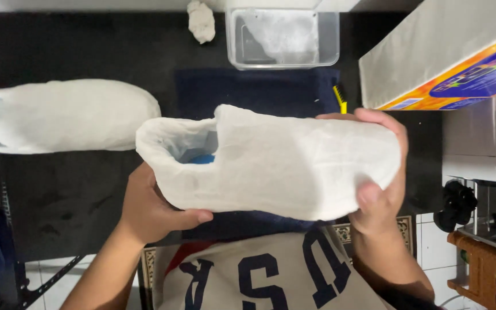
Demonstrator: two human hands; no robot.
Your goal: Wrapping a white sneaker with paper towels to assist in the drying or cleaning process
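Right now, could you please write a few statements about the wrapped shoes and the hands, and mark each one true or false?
1. Both hands hold one wrapped shoe. True: the left hand supports the heel end and the right hand grips the toe end.
2. A second wrapped shoe lies on the black mat. True.
3. The clear plastic tub is stacked on the held shoe. False: it stands apart on the mat, at its far edge.
4. The held shoe is wrapped in black cloth. False: its covering is white.
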